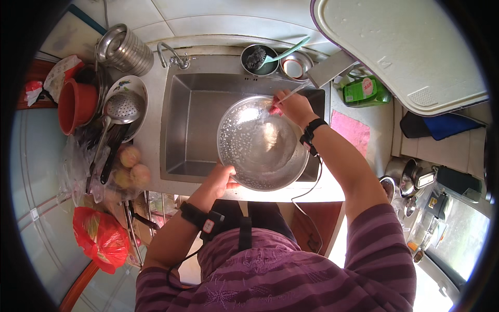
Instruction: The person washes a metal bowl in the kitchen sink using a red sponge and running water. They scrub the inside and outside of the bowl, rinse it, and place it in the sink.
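Note:
A wide round metal basin (262, 151), dotted inside with pale spots, is held over the right part of the steel sink (200, 122) and its front edge. My left hand (220, 181) grips the basin's near-left rim, thumb over the edge. At the far-right rim, my right hand (296, 108) is closed around a slim, pale-handled tool (297, 89). Its pinkish-red end (275, 108) is at the basin's inner wall; I cannot make out its exact kind. A bright patch of light shines in the basin's middle.
Behind the sink stand a faucet (179, 61), a dark bowl (249, 69) with a green-handled scrubber (283, 54), and a small metal bowl (306, 61). A large cutting board (384, 41) overhangs the back right, near a green bottle (358, 92). A skimmer (125, 107) lies left.

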Tool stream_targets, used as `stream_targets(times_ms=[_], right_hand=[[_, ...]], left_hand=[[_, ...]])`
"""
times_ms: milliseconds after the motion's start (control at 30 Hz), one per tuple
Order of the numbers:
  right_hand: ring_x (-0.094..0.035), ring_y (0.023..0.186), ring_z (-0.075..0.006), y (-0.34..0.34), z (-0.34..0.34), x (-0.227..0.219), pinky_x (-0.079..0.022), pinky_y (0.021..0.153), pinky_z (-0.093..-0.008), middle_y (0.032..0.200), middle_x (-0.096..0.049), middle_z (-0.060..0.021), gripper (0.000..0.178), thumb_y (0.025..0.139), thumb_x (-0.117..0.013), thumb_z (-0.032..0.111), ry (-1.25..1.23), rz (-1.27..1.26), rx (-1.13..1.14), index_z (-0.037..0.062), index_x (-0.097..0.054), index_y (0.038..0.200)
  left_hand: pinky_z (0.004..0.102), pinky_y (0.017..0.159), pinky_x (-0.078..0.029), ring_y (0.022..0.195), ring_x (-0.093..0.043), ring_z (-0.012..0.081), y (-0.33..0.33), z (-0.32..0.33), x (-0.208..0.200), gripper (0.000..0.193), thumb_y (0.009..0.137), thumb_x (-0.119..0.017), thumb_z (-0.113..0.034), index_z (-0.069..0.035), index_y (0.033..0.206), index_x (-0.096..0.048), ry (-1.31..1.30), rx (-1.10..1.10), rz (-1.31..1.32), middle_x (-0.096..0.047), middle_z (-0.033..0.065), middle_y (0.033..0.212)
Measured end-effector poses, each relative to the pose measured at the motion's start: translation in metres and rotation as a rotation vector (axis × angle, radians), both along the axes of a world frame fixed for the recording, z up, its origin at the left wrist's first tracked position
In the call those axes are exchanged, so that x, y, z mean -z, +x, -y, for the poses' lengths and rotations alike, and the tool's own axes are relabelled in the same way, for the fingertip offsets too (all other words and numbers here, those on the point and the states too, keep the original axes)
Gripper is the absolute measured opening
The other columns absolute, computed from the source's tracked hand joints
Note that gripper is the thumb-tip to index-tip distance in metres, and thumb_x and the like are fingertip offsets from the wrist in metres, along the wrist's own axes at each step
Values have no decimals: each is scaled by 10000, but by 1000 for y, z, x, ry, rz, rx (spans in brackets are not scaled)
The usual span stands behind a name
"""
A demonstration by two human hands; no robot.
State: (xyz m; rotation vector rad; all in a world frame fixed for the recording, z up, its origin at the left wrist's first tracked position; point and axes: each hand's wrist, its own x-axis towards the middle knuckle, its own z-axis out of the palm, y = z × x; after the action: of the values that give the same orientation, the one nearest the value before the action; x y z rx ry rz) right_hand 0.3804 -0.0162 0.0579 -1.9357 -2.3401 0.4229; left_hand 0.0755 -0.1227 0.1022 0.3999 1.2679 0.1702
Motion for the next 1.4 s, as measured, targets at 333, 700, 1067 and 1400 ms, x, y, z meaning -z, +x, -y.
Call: stream_targets(times_ms=[333,700,1067,1400], right_hand=[[-635,822,-346,31,78,2,-507,755,-404,847,-660,-185,210,777,-519,172,-559,-376,412,14,-618,874],[-634,765,-382,13,52,-79,-512,689,-465,827,-643,-207,304,782,-581,139,-212,52,279,45,-479,1052],[-616,635,-210,23,96,-55,-511,503,-314,823,-571,-93,137,852,-555,165,267,234,61,98,-447,903],[-618,731,-323,38,131,-41,-516,622,-395,837,-602,-120,55,829,-529,101,94,-142,288,71,-506,869]], left_hand=[[349,762,-543,916,-631,412,-19,-6,28,403,869,-402,-233,85,1110,-462,-219,-26,210,-597,275,1053],[481,899,-467,1168,-497,302,4,-21,34,633,941,-454,-350,-138,1445,-135,66,11,-115,-323,225,1397],[397,977,-428,1125,-517,324,118,-81,5,451,959,-449,-325,47,1199,-359,20,-539,552,-488,220,1193],[407,987,-422,1052,-546,248,135,-81,25,191,960,-390,-126,-1,1059,-495,40,-735,328,-567,122,1111]])
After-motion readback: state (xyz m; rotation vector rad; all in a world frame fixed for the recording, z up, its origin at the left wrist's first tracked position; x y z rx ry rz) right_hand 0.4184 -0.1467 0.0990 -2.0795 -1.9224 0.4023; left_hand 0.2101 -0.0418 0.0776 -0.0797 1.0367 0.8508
